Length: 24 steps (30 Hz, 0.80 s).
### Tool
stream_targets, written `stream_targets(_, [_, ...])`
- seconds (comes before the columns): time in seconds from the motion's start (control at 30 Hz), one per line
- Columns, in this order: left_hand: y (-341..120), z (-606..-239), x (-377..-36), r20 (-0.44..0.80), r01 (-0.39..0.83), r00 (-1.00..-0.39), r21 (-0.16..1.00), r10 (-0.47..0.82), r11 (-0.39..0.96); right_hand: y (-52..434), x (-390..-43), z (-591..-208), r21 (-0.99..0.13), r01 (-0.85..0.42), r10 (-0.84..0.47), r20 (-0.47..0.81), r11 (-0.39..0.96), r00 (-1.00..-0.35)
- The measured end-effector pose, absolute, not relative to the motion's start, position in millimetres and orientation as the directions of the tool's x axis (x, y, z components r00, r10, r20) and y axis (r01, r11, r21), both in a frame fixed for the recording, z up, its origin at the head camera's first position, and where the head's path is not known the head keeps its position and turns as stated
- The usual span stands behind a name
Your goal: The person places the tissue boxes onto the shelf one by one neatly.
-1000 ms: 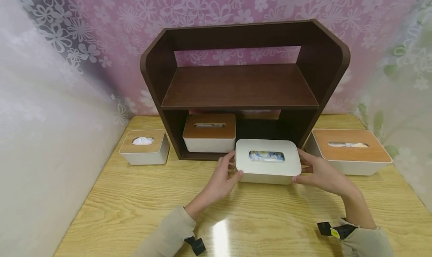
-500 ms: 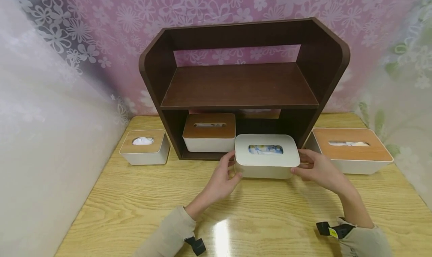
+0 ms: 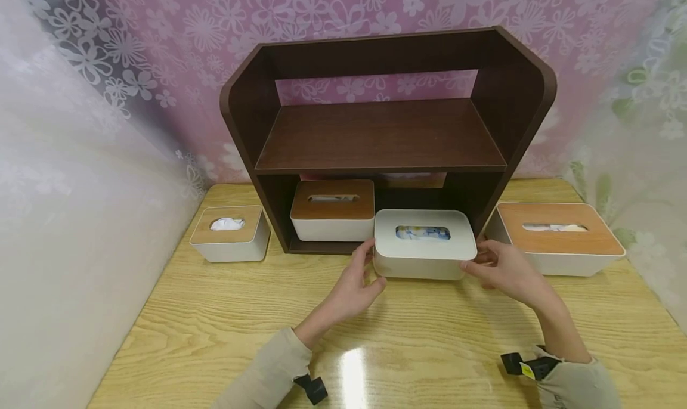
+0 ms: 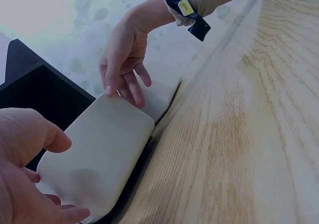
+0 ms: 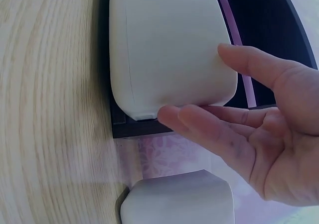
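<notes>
A white lidded tissue box [image 3: 418, 266] with a blue-patterned packet in its slot sits at the right half of the lower shelf, its front protruding past the shelf edge. At its left end, my left hand [image 3: 351, 287] has its thumb lifted away from the front and its fingertips by the side. In the left wrist view the left thumb [image 4: 59, 140] is clear of the box. My right hand [image 3: 510, 270] rests its thumb on the front right corner, fingers along the right end. The right wrist view shows those fingers [image 5: 209, 132] nearly straight against the box.
A dark brown two-tier shelf [image 3: 381, 135] stands against the patterned wall. Beside the white box on its lower tier is a brown-lidded tissue box [image 3: 333, 230]. A small wood-lidded box [image 3: 231, 252] stands left of the shelf, a larger orange-brown-lidded one [image 3: 569, 264] right.
The white tissue box has slid back, deeper into the lower shelf, and its lid looks more level. My left thumb has come off its front. My right hand has moved slightly back with it.
</notes>
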<state>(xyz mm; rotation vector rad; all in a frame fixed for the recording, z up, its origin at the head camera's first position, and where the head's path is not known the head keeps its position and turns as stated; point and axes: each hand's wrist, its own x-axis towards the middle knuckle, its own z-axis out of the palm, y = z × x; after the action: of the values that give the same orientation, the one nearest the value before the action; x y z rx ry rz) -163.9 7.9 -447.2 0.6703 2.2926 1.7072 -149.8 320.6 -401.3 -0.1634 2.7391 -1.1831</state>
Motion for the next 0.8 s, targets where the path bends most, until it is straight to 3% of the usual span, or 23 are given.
stream_targets(0.3, [8.4,-447.4,-163.1,0.094,0.25,-0.883,0.923,0.459,0.293,317.9,-148.2,-399.4,-0.707,-0.009,-0.137,-0.124,0.707,-0.983])
stream_targets(0.8, [10.5,-445.2,-156.8,0.071,0.18,-0.88,0.965,0.469,0.191,314.5,-147.0,-397.5,-0.711,-0.011,-0.117,-0.1,0.703,-0.988])
